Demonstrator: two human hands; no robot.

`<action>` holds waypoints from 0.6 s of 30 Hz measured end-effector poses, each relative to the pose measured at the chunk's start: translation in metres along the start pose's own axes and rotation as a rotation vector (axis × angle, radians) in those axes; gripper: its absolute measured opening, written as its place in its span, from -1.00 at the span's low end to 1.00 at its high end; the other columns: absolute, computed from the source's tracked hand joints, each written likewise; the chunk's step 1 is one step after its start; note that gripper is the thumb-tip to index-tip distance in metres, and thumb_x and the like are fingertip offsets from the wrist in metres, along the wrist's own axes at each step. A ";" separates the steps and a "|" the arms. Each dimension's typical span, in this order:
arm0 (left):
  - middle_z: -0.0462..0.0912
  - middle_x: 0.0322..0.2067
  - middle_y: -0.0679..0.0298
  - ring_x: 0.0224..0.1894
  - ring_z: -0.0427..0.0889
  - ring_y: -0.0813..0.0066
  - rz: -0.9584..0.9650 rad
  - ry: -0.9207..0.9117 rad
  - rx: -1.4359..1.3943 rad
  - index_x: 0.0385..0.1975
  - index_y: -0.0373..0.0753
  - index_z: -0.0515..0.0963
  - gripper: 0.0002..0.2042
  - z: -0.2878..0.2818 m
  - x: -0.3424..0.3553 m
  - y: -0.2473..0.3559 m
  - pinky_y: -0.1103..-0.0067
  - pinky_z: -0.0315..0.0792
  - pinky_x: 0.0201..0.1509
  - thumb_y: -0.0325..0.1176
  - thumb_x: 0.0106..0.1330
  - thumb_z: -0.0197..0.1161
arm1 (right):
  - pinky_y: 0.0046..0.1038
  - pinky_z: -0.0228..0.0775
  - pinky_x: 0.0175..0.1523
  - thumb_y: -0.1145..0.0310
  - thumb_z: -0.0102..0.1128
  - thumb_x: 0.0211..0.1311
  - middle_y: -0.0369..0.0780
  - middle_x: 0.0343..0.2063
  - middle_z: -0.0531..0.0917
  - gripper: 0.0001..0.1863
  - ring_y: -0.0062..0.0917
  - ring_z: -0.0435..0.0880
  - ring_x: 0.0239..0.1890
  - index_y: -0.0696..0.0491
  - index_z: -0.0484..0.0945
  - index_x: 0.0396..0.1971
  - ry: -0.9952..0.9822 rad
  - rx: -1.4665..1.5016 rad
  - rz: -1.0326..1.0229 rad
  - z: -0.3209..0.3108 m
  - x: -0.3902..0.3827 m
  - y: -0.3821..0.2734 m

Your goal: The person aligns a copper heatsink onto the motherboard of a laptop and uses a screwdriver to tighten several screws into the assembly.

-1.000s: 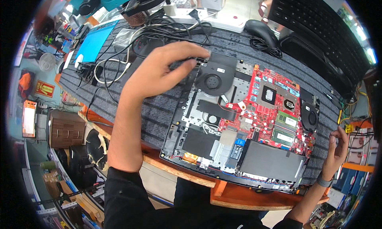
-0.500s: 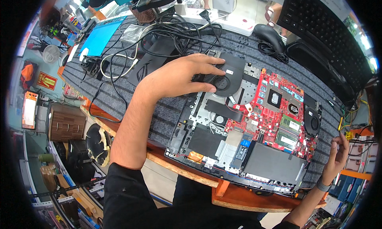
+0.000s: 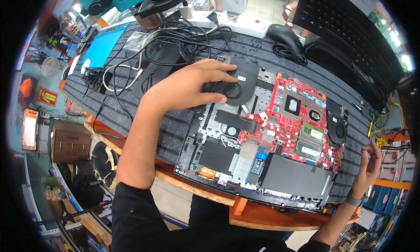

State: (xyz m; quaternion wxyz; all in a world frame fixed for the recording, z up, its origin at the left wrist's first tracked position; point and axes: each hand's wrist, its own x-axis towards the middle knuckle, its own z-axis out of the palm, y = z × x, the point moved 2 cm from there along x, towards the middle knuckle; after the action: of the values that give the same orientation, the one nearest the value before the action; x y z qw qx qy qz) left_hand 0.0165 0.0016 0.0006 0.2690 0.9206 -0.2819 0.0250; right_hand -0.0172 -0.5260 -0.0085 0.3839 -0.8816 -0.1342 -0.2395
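Observation:
An opened laptop base [image 3: 205,164] lies on the striped grey mat, its red motherboard [image 3: 286,129] exposed. My left hand [image 3: 192,83] reaches over its far left corner and holds a black cooling fan [image 3: 247,81], with the thumb and fingers spread across the left side. The hand hides part of the fan's round opening. Whether the fan is fully seated cannot be seen. A second black fan [image 3: 337,129] sits at the board's right end. Beyond the laptop's right edge, my right hand [image 3: 369,166] hangs with loosely bent fingers apart, holding nothing.
Tangled black cables [image 3: 188,44] and a white power strip [image 3: 249,28] lie behind the laptop. A black mouse [image 3: 284,37] rests farther right, before an upright black keyboard panel [image 3: 350,37]. A blue mat [image 3: 103,44] is at the far left. The table's wooden edge [image 3: 192,188] runs nearest me.
The whole view has shifted slightly, so the scene sits a little farther left. My left hand stays on the cooling fan, and my right hand remains beside the laptop.

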 end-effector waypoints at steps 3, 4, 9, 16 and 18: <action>0.49 0.28 0.14 0.35 0.39 0.08 0.037 0.064 0.069 0.03 -0.26 0.63 -0.56 0.003 0.004 0.012 0.28 0.26 0.41 -0.24 0.17 0.46 | -0.43 0.33 0.17 0.51 0.16 0.37 -0.20 -0.16 0.58 -0.63 -0.54 0.53 -0.08 0.22 0.49 0.15 0.011 0.013 -0.002 0.002 0.000 -0.003; 0.50 0.27 0.13 0.35 0.39 0.08 0.049 0.091 0.100 0.02 -0.27 0.63 -0.57 0.004 0.007 0.015 0.28 0.26 0.41 -0.24 0.17 0.46 | -0.43 0.33 0.17 0.51 0.17 0.37 -0.20 -0.16 0.58 -0.63 -0.54 0.53 -0.08 0.22 0.49 0.15 0.012 0.016 -0.002 0.003 0.001 -0.004; 0.56 0.18 0.14 0.22 0.49 0.09 -0.046 0.031 0.005 -0.17 -0.30 0.62 -0.67 0.008 0.013 0.019 0.31 0.35 0.31 -0.25 0.15 0.47 | -0.42 0.34 0.17 0.53 0.17 0.36 -0.19 -0.16 0.58 -0.63 -0.53 0.54 -0.07 0.22 0.50 0.14 0.022 0.030 0.006 0.004 0.002 -0.009; 0.54 0.21 0.14 0.24 0.49 0.10 -0.026 0.017 -0.010 -0.07 -0.27 0.58 -0.61 0.005 0.013 0.020 0.31 0.33 0.34 -0.27 0.14 0.48 | -0.44 0.33 0.17 0.52 0.17 0.37 -0.21 -0.16 0.58 -0.64 -0.54 0.54 -0.07 0.21 0.50 0.14 0.021 0.043 -0.004 0.001 0.002 -0.012; 0.55 0.20 0.14 0.24 0.49 0.10 -0.029 0.027 -0.002 -0.05 -0.27 0.59 -0.60 0.006 0.013 0.019 0.31 0.33 0.34 -0.27 0.14 0.48 | -0.45 0.33 0.17 0.52 0.18 0.36 -0.21 -0.17 0.58 -0.64 -0.55 0.53 -0.08 0.21 0.50 0.14 0.017 0.042 0.003 0.001 0.002 -0.010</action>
State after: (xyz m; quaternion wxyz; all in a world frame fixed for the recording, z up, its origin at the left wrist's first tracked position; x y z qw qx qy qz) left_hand 0.0162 -0.0216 0.0073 0.2741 0.9239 -0.2648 0.0332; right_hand -0.0195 -0.5190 -0.0020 0.4036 -0.8716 -0.1345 -0.2436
